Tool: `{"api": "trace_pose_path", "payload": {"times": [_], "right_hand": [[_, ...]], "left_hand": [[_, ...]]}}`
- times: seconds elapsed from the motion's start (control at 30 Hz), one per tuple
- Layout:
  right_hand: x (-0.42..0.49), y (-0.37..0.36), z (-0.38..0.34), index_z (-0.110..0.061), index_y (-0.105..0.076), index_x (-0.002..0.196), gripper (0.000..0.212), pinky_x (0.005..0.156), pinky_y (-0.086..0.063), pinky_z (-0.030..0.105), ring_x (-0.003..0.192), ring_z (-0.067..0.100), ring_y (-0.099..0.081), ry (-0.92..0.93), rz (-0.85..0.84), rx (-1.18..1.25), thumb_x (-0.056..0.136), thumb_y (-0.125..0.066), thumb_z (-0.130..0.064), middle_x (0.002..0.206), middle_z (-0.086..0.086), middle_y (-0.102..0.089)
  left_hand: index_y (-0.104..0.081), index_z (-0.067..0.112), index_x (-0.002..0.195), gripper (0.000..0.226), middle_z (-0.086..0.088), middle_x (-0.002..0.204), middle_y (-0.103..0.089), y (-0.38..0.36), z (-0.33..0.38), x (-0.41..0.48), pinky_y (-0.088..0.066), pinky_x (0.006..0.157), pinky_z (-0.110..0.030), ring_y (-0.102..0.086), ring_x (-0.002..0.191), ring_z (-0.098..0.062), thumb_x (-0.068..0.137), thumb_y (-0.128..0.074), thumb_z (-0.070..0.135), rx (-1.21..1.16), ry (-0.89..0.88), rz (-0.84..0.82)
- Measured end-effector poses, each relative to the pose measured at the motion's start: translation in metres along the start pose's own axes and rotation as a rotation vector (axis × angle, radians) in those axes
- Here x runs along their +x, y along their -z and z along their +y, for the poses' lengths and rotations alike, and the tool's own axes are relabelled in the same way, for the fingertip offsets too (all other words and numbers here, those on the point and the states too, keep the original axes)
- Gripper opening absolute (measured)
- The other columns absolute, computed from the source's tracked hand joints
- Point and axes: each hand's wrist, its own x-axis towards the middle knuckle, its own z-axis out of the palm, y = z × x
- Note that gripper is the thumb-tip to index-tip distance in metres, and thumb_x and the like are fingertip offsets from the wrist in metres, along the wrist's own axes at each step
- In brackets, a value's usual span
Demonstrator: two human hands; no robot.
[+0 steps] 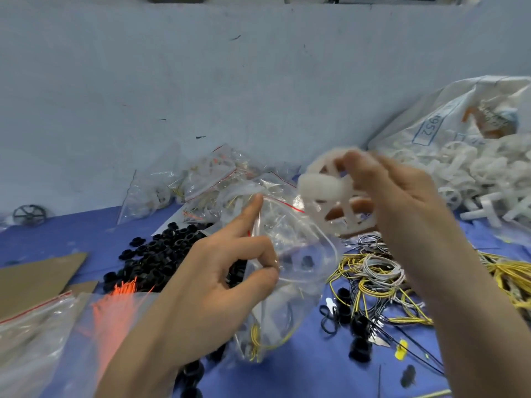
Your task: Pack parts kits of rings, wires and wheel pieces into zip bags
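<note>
My left hand (pixel 212 271) pinches the open mouth of a clear zip bag (pixel 290 271) between thumb and middle finger, index finger pointing up along the rim. Yellow wire and small black pieces show inside the bag. My right hand (pixel 402 196) grips white spoked wheel pieces (pixel 333 193), blurred, just above and right of the bag's mouth.
A heap of black rings (pixel 161 254) lies left of the bag. Yellow and grey wires (pixel 373 277) tangle at right. A large sack of white wheel pieces (pixel 471 165) sits far right. Filled zip bags (pixel 207 179) pile behind. Orange ties (pixel 120 294), cardboard (pixel 37 271) and empty bags (pixel 34 340) lie at left.
</note>
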Motion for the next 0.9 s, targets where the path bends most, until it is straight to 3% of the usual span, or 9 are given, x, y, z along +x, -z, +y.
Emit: {"api": "trace_pose_path", "payload": {"times": [0.07,0.13,0.2,0.3,0.43,0.57,0.7,0.8,0.9], "right_hand": [[0.001,0.003,-0.002,-0.023,-0.066,0.086,0.03,0.052,-0.053,0.026,0.067,0.015,-0.065,0.153,0.172,-0.11,0.086,-0.049,-0.048,0.08,-0.001,-0.068],[0.001,0.005,-0.002,-0.037,-0.061,0.089,0.014,0.061,-0.051,0.022,0.068,0.005,-0.06,0.333,0.235,-0.322,0.089,-0.05,-0.046,0.079,-0.011,-0.066],[0.0,0.002,-0.001,-0.042,-0.06,0.106,0.018,0.067,-0.053,0.023,0.072,0.008,-0.061,0.428,0.193,-0.442,0.089,-0.056,-0.042,0.081,-0.015,-0.064],[0.0,-0.008,0.004,-0.026,-0.066,0.115,0.031,0.073,-0.044,0.012,0.088,0.017,-0.059,0.5,0.072,-0.554,0.085,-0.064,-0.034,0.096,-0.011,-0.062],[-0.001,-0.015,0.011,-0.037,-0.061,0.12,0.048,0.082,-0.048,0.018,0.109,0.005,-0.054,0.325,-0.255,-0.463,0.077,-0.076,-0.023,0.113,-0.014,-0.061],[-0.001,-0.011,0.012,-0.045,-0.055,0.121,0.061,0.085,-0.049,0.016,0.119,-0.007,-0.047,0.206,-0.466,-0.245,0.077,-0.061,-0.003,0.122,-0.019,-0.057],[0.002,-0.006,0.016,-0.036,-0.064,0.11,0.053,0.073,-0.058,0.032,0.117,0.001,-0.054,0.206,-0.421,-0.148,0.075,-0.046,0.0,0.116,-0.015,-0.063],[0.006,-0.006,0.022,-0.025,-0.069,0.094,0.046,0.057,-0.056,0.027,0.099,0.006,-0.065,0.252,-0.293,-0.177,0.079,-0.042,0.008,0.101,-0.006,-0.068],[0.009,-0.007,0.025,-0.032,-0.068,0.081,0.036,0.052,-0.051,0.026,0.077,0.008,-0.068,0.354,-0.088,-0.284,0.079,-0.046,-0.003,0.083,-0.011,-0.068]], "left_hand": [[-0.06,0.021,0.069,0.022,0.02,0.15,-0.034,0.001,-0.001,0.0,-0.03,0.103,-0.026,-0.02,0.138,0.014,0.069,-0.052,0.042,-0.005,0.006,0.013],[-0.061,0.021,0.069,0.023,0.019,0.151,-0.034,0.002,-0.001,0.0,-0.03,0.105,-0.029,-0.021,0.138,0.014,0.069,-0.053,0.043,-0.01,0.015,0.018],[-0.062,0.021,0.07,0.024,0.02,0.152,-0.033,0.002,-0.002,0.0,-0.029,0.107,-0.03,-0.02,0.138,0.015,0.069,-0.053,0.043,-0.009,0.025,0.017],[-0.063,0.021,0.07,0.024,0.023,0.151,-0.032,0.001,-0.002,0.001,-0.029,0.108,-0.029,-0.02,0.138,0.015,0.069,-0.054,0.043,-0.018,0.028,0.019],[-0.062,0.021,0.07,0.021,0.025,0.143,-0.041,0.002,-0.005,0.002,-0.033,0.107,-0.035,-0.02,0.139,0.014,0.071,-0.054,0.041,-0.032,0.009,0.036],[-0.062,0.021,0.071,0.021,0.033,0.137,-0.042,0.004,-0.007,0.001,-0.031,0.105,-0.03,-0.022,0.14,0.011,0.072,-0.054,0.04,-0.042,-0.003,0.043],[-0.064,0.02,0.073,0.024,0.021,0.148,-0.036,0.002,-0.007,0.002,-0.029,0.107,-0.029,-0.02,0.139,0.013,0.072,-0.054,0.042,-0.034,0.005,0.032],[-0.064,0.021,0.074,0.024,0.019,0.151,-0.034,0.002,-0.007,0.001,-0.029,0.108,-0.03,-0.019,0.139,0.013,0.072,-0.054,0.043,-0.028,0.007,0.033],[-0.063,0.019,0.073,0.025,0.027,0.143,-0.037,0.003,-0.007,0.001,-0.03,0.106,-0.028,-0.021,0.139,0.013,0.072,-0.054,0.042,-0.046,0.002,0.045]]}}
